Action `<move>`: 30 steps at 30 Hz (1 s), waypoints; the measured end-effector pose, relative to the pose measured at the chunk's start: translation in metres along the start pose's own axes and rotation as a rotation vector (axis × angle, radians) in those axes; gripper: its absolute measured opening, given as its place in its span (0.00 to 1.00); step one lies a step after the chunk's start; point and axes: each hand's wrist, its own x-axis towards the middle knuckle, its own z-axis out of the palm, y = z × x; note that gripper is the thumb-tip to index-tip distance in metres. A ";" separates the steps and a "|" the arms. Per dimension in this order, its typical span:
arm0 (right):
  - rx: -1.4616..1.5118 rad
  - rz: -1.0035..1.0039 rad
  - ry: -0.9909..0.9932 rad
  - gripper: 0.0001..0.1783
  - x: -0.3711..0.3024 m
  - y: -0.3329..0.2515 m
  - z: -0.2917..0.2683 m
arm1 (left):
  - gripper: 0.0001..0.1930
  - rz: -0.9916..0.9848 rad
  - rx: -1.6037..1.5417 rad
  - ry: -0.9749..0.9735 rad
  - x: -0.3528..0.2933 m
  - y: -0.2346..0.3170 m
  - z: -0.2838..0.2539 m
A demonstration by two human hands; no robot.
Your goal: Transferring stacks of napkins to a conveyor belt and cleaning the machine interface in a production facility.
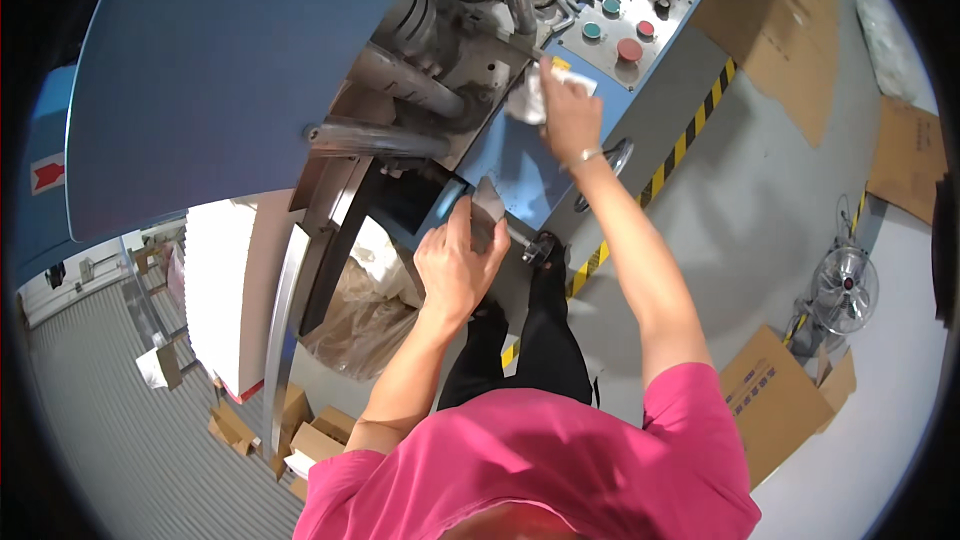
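Note:
My left hand (457, 265) is closed, pinching a small flat grey piece (488, 202) between thumb and fingers beside the corner of a blue machine. What the grey piece is, I cannot make out. Farther right, my right hand (572, 120) grips a crumpled white cloth or paper wipe (527, 103) against the machine's blue top surface (515, 165). Just left of that hand lie the machine's metal shafts (410, 85) and a steel plate. A small yellow thing (561, 64) shows beyond my right fingers.
A control panel (640, 15) with green and red buttons stands far right of the machine, near wrenches (577, 0). A large blue cover (230, 70) overhangs the left. Below are a plastic bag (365, 325) and striped floor tape (690, 135). A fan (845, 288) and cardboard box (775, 395) stand right.

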 end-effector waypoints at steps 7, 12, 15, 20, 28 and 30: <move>0.209 0.047 0.020 0.33 -0.005 -0.031 -0.027 | 0.21 -0.004 -0.002 -0.052 -0.010 -0.001 -0.007; 0.069 -0.135 0.006 0.18 0.064 -0.051 0.025 | 0.20 -0.038 -0.010 -0.071 -0.012 0.003 -0.008; -0.082 -0.359 0.130 0.22 0.072 -0.044 0.043 | 0.21 -0.036 -0.041 -0.052 -0.016 0.004 -0.010; -0.085 -0.281 -0.090 0.26 0.055 -0.031 0.032 | 0.21 -0.040 -0.041 -0.049 -0.019 -0.004 -0.016; 0.042 -0.196 -0.282 0.32 -0.045 -0.028 -0.017 | 0.21 -0.025 -0.016 -0.035 -0.025 -0.016 -0.015; -0.007 -0.035 -0.071 0.33 -0.036 -0.014 -0.011 | 0.22 0.072 -0.015 0.020 -0.016 -0.016 -0.001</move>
